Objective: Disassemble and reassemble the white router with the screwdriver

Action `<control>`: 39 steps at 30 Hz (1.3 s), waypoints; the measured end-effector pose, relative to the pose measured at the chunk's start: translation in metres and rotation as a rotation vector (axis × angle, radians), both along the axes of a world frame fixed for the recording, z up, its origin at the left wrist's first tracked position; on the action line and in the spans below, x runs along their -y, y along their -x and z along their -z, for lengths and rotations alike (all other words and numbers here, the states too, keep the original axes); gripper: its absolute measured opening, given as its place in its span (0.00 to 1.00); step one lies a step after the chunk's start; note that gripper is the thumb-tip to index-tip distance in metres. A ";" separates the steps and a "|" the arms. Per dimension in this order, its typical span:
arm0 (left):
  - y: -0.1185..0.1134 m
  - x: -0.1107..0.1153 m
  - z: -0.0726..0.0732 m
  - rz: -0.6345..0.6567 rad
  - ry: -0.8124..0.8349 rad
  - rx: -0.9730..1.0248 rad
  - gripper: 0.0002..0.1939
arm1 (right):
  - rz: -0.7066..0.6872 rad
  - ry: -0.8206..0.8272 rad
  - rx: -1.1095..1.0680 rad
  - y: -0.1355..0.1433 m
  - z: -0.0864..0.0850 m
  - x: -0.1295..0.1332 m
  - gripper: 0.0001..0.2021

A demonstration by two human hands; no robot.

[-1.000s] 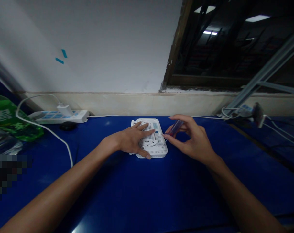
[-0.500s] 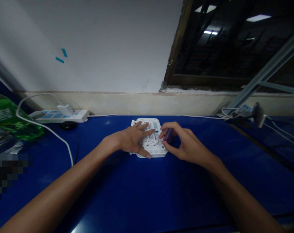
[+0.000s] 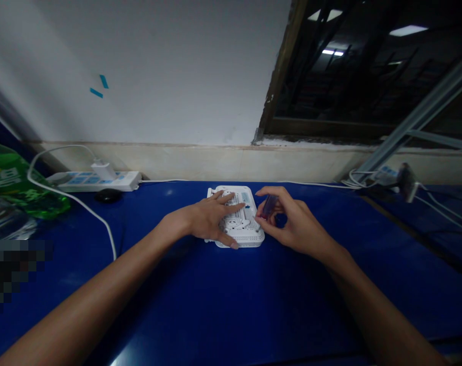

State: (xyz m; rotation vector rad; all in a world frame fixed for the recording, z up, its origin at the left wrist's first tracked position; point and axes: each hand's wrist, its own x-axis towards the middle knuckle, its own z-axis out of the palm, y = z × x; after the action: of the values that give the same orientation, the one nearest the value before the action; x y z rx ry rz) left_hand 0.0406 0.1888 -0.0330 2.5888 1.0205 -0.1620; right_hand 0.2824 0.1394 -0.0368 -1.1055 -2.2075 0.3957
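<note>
A white perforated plastic device [image 3: 241, 234] lies on the blue table near the wall. My left hand [image 3: 212, 217] rests on its left part, fingers spread and pressed flat. My right hand [image 3: 282, 218] is at the device's right edge, its fingers closed round a small dark purple handle [image 3: 269, 206], which looks like a screwdriver. The handle leans, and its lower end is near the device's right side; whether the tip touches cannot be made out.
A white power strip [image 3: 127, 181] with a plugged-in charger, a black mouse [image 3: 108, 195] and a green bottle [image 3: 17, 178] are at the left. A white cable curves beside my left forearm. A metal frame [image 3: 406, 132] and cables stand at the right.
My right hand has shifted slightly right with the handle, and its fingers have changed position around it. The left hand stays on the device.
</note>
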 end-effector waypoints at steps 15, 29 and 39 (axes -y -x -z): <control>0.003 -0.003 0.005 0.004 -0.007 0.011 0.57 | 0.024 -0.103 -0.198 -0.005 -0.006 0.001 0.26; -0.040 0.010 0.013 -0.055 -0.069 0.650 0.11 | 0.152 -0.170 -0.395 -0.007 -0.012 0.002 0.27; -0.054 0.010 0.024 -0.097 -0.176 0.798 0.08 | 0.127 -0.181 -0.432 -0.010 -0.010 -0.002 0.28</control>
State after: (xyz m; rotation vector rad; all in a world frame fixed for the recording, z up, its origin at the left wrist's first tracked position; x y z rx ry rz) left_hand 0.0951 0.1788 -0.0566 2.3660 0.8549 0.9413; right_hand 0.2925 0.1410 -0.0267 -0.9535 -1.7483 0.3354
